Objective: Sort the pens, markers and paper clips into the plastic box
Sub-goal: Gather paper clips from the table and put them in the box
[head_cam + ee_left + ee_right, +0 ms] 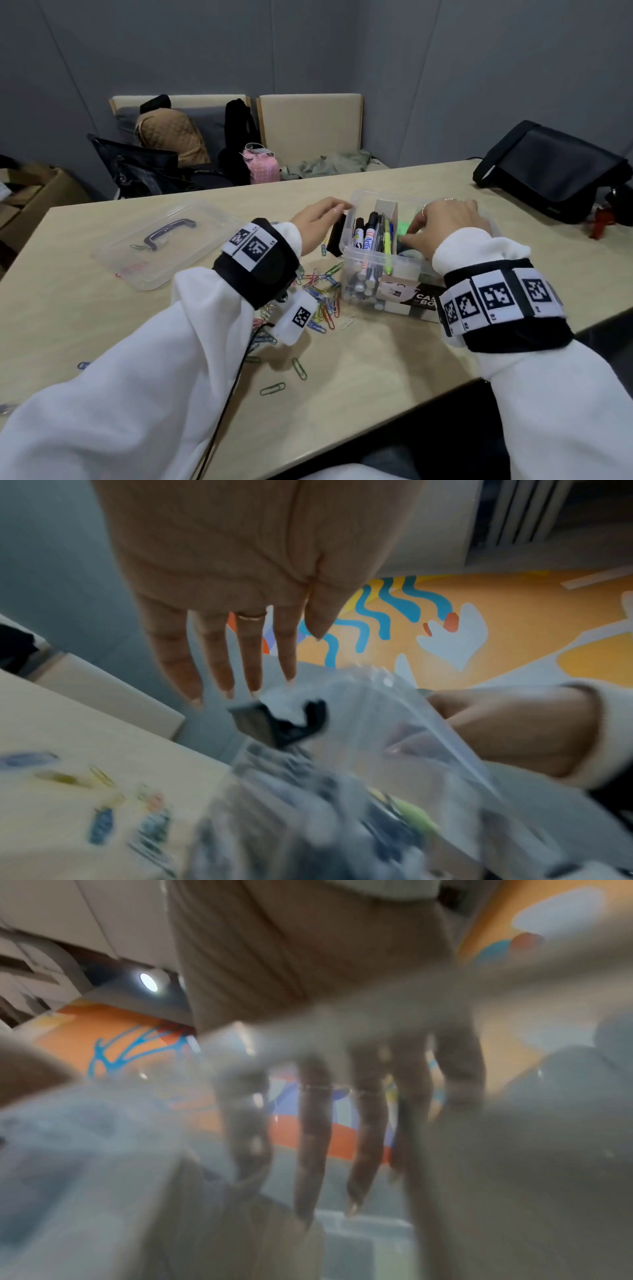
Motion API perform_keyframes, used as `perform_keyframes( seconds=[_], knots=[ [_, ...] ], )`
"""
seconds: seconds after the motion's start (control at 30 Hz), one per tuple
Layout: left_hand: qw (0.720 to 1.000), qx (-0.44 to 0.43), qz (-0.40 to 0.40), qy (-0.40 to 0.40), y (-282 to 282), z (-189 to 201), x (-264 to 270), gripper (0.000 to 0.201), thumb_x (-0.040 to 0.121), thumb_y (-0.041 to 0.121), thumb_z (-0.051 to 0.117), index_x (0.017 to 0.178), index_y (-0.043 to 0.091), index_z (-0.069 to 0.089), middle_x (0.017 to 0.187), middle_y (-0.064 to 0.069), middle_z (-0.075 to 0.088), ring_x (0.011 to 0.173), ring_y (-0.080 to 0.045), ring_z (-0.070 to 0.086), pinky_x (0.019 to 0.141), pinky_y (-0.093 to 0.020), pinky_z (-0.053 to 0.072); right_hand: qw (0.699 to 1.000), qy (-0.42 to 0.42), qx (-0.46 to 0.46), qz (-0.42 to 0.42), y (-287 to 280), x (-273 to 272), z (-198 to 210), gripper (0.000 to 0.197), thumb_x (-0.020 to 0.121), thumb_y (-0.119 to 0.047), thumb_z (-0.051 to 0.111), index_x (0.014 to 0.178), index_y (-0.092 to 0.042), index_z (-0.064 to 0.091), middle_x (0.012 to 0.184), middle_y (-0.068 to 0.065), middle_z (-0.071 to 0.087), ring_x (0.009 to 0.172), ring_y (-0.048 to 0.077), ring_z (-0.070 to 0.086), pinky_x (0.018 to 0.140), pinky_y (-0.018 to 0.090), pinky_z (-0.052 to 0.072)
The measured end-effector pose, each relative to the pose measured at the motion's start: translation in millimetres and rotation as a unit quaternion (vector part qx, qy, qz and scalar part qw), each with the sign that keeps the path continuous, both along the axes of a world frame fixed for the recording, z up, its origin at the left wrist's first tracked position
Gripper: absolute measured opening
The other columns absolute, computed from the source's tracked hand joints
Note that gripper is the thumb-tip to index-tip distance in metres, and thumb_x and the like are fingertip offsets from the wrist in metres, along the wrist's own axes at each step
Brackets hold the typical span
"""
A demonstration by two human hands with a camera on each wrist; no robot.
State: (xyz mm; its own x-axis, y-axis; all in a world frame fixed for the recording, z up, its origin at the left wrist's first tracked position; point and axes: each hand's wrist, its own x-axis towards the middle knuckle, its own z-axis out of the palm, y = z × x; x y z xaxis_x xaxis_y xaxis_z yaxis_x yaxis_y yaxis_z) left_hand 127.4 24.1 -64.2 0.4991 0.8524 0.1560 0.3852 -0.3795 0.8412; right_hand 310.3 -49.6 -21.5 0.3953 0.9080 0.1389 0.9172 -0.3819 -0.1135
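A clear plastic box point(352, 274) stands mid-table. Its left compartment holds upright markers and pens point(371, 233); green items point(404, 228) show to the right of a divider. My left hand point(329, 212) reaches the box's left rim with straight fingers point(250, 666), just above the black latch point(284, 723); it holds nothing. My right hand point(431, 219) hangs over the right compartment, and its long straight fingers point(311, 1150) show blurred through the plastic. Several coloured paper clips point(318, 298) lie heaped on the table left of the box.
The clear lid point(161, 243) with a dark handle lies on the table at the left. A black bag point(551, 171) sits at the far right. A printed card box point(411, 298) stands against the plastic box's front. Chairs with bags stand behind the table point(376, 359).
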Motion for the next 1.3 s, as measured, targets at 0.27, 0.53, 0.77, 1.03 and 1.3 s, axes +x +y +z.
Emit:
perform_keyframes(
  seconds=[0.27, 0.53, 0.77, 1.03, 1.3],
  knots=[
    [0.979, -0.036, 0.052, 0.193, 31, -11, -62, 0.034, 0.100, 0.015, 0.041, 0.130, 0.004, 0.051, 0.134, -0.012, 0.052, 0.124, -0.026, 0.048, 0.105, -0.031, 0.036, 0.947, 0.105, 0.141, 0.270, -22, -78, 0, 0.025, 0.094, -0.020, 0.051, 0.105, -0.022, 0.074, 0.107, 0.002, 0.062, 0.099, 0.020, 0.058, 0.085, 0.028, 0.045],
    [0.879, -0.085, 0.021, 0.468, 20, -23, -104, 0.056, 0.100, 0.034, 0.038, 0.150, 0.017, 0.019, 0.158, -0.003, 0.013, 0.144, -0.020, 0.017, 0.114, -0.031, 0.017, 0.863, -0.082, -0.358, 0.348, -18, -124, -47, 0.026, 0.101, -0.013, 0.036, 0.092, -0.002, 0.057, 0.074, 0.004, 0.050, 0.065, 0.019, 0.050, 0.054, 0.023, 0.039],
    [0.859, -0.118, -0.048, 0.495, -14, -31, -104, 0.077, 0.093, 0.039, 0.054, 0.151, 0.018, 0.008, 0.158, -0.003, 0.014, 0.144, -0.020, 0.020, 0.116, -0.031, 0.019, 0.805, -0.209, -0.428, 0.355, -7, -132, -79, 0.018, 0.100, -0.008, 0.041, 0.098, -0.003, 0.058, 0.095, 0.002, 0.057, 0.082, 0.020, 0.057, 0.070, 0.027, 0.047],
    [0.855, -0.068, -0.014, 0.514, -18, -22, -100, 0.099, 0.073, 0.048, 0.074, 0.149, 0.018, 0.017, 0.151, -0.006, 0.027, 0.137, -0.025, 0.031, 0.111, -0.037, 0.030, 0.925, -0.060, -0.237, 0.290, 6, -124, -64, 0.035, 0.088, -0.025, 0.062, 0.117, -0.007, 0.057, 0.099, 0.008, 0.058, 0.083, 0.026, 0.057, 0.067, 0.031, 0.048],
    [0.875, -0.101, 0.005, 0.473, -20, -24, -95, 0.069, 0.071, 0.029, 0.081, 0.129, 0.020, 0.045, 0.126, -0.006, 0.049, 0.098, -0.022, 0.053, 0.078, -0.036, 0.056, 0.927, -0.018, -0.299, 0.225, 24, -134, -78, 0.084, 0.054, -0.067, 0.072, 0.115, -0.016, 0.047, 0.108, 0.007, 0.059, 0.098, 0.036, 0.060, 0.089, 0.051, 0.046]
  ],
)
